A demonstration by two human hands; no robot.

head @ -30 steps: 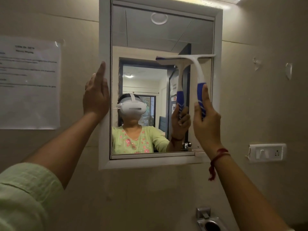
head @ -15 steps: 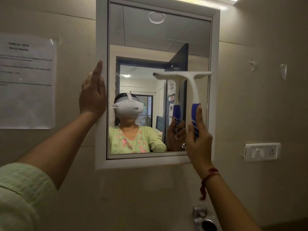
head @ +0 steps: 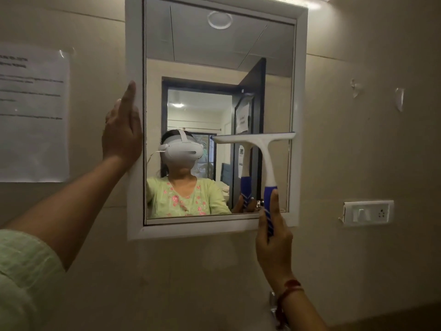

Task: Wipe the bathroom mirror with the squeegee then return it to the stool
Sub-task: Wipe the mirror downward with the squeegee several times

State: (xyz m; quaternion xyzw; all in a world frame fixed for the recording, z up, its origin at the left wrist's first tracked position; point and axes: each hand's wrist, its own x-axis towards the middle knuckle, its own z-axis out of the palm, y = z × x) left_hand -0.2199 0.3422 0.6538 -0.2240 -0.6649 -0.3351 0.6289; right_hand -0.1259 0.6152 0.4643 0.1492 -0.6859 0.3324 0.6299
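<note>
A white-framed mirror hangs on the beige wall. My right hand grips the blue handle of a white squeegee, below the mirror's lower right corner. The squeegee's blade lies flat across the right half of the glass, a little below mid-height, with its right end at the frame's inner edge. My left hand rests flat on the mirror's left frame, fingers pointing up. The stool is out of view.
A printed paper sheet is taped to the wall left of the mirror. A white switch and socket plate sits on the wall to the right. A metal tap fitting shows below, beside my right wrist.
My right hand has drawn the squeegee straight down the right side of the glass, from near the upper third to below the middle. My left hand has stayed on the frame.
</note>
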